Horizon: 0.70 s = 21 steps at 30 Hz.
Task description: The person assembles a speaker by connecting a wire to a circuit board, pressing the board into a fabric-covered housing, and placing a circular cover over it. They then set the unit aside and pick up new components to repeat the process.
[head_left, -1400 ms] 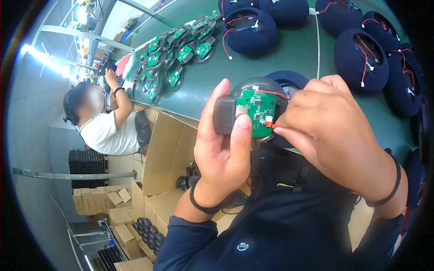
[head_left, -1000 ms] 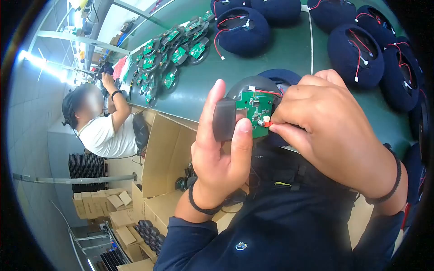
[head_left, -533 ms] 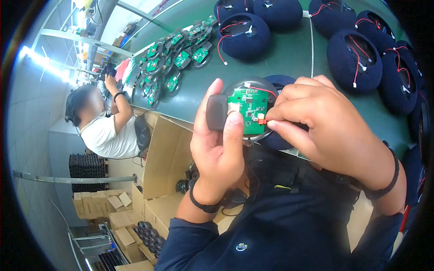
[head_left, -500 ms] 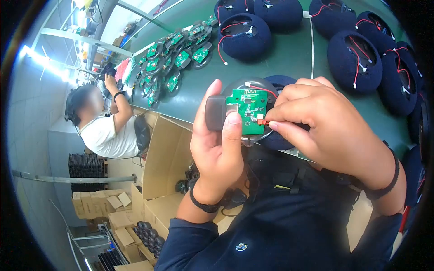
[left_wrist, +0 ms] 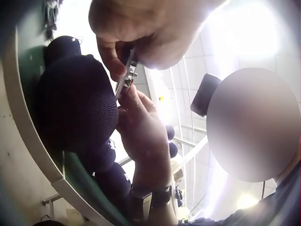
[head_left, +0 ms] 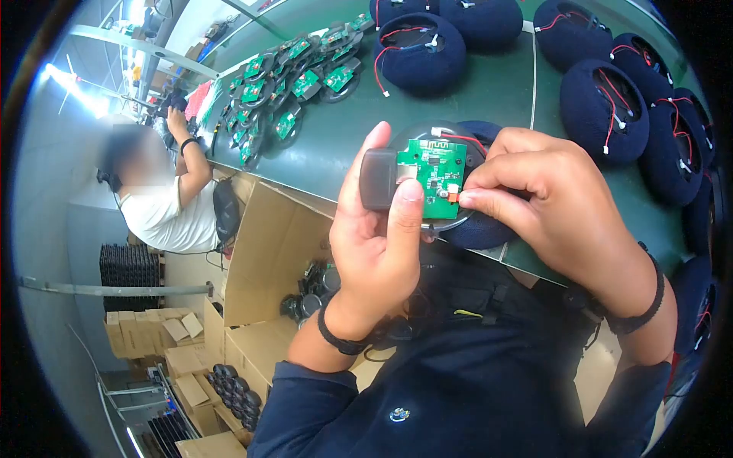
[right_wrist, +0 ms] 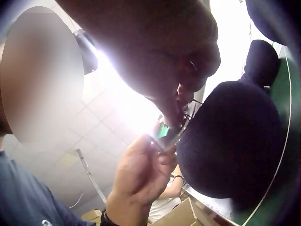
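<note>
My left hand [head_left: 376, 248] holds a green circuit board [head_left: 432, 162] mounted on a round, clear-edged dark disc, its thumb on the front near a black block [head_left: 378, 179]. My right hand [head_left: 546, 179] pinches a small red plug [head_left: 454, 198] between thumb and forefinger, right at the white socket on the board. A red lead [head_left: 462, 137] with a white connector lies over the disc's upper edge. Beneath the hands sits a navy fabric-covered round body [head_left: 481, 233], partly hidden. The left wrist view shows the board [left_wrist: 128, 75] edge-on between both hands, beside the navy body [left_wrist: 80, 103].
Several navy round bodies [head_left: 605, 111] with red leads stand on the green table [head_left: 496, 99] at the back and right. A pile of disc-mounted boards [head_left: 305, 82] lies at the back left. An opened carton [head_left: 267, 252] stands left; another person [head_left: 168, 214] works beyond it.
The head view has shifted slightly. Both hands keep their hold on the board and plug; less of the red plug shows beyond the right fingertips. The other person's head has moved left.
</note>
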Each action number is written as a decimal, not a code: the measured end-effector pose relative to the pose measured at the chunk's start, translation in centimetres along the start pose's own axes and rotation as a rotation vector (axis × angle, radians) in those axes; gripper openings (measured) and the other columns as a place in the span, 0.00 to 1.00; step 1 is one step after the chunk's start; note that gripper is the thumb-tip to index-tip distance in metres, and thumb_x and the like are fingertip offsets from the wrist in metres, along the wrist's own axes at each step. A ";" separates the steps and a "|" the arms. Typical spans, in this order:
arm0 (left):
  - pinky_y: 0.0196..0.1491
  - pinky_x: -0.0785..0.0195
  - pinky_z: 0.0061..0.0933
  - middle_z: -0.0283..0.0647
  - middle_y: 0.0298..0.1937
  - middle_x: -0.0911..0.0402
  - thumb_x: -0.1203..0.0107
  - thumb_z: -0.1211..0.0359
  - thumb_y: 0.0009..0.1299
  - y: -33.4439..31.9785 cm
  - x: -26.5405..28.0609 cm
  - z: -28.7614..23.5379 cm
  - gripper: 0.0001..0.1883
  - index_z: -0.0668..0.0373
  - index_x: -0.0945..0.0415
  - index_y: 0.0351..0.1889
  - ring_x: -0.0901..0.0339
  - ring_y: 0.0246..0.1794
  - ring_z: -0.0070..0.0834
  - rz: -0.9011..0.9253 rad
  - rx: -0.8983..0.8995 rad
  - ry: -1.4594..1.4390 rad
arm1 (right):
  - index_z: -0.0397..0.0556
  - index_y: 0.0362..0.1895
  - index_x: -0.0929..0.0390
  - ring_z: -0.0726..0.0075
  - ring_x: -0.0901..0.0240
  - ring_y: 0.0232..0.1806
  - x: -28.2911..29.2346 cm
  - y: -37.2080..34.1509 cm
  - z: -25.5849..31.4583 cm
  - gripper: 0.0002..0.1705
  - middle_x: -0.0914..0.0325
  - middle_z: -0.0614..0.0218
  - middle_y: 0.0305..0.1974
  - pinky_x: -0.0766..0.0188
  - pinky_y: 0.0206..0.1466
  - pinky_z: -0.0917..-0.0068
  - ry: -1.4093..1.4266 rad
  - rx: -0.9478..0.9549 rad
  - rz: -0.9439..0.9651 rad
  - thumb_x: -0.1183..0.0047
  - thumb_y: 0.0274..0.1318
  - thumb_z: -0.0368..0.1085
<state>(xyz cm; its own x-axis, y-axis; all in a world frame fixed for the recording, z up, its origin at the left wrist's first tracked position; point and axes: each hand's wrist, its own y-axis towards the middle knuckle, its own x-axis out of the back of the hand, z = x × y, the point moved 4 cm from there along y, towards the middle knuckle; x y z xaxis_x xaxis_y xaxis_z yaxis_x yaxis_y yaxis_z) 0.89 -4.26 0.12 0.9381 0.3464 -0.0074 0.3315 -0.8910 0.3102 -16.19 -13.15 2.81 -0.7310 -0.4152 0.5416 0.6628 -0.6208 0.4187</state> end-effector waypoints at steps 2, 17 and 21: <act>0.37 0.26 0.16 0.39 0.53 0.18 0.47 0.69 0.82 -0.1 -0.1 -0.1 0.31 0.68 0.44 0.79 0.20 0.44 0.16 -0.010 -0.030 0.029 | 0.41 0.36 0.13 0.64 0.23 0.31 0.1 0.0 0.1 0.07 0.20 0.62 0.30 0.30 0.34 0.70 -0.054 -0.019 0.010 0.29 0.53 0.29; 0.56 0.28 0.23 0.36 0.51 0.21 0.48 0.75 0.81 0.0 0.1 -1.0 0.30 0.70 0.44 0.79 0.23 0.49 0.19 0.064 -0.135 0.179 | 0.42 0.37 0.13 0.60 0.23 0.31 -0.2 0.3 1.5 0.08 0.22 0.63 0.30 0.29 0.33 0.69 -0.291 0.157 0.005 0.30 0.51 0.28; 0.49 0.28 0.20 0.35 0.50 0.21 0.48 0.74 0.82 -0.3 -0.2 -0.5 0.30 0.69 0.43 0.79 0.25 0.45 0.16 0.022 -0.121 0.122 | 0.42 0.37 0.13 0.61 0.23 0.31 -0.5 0.3 0.7 0.08 0.21 0.63 0.30 0.29 0.34 0.70 -0.167 0.086 0.022 0.30 0.51 0.27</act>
<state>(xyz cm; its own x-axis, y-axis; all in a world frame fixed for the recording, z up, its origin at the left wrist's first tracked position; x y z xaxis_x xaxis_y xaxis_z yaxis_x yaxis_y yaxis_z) 0.52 -3.95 0.47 0.9232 0.3670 0.1137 0.2898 -0.8595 0.4211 -15.53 -12.70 3.19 -0.6839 -0.3073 0.6617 0.6947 -0.5511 0.4622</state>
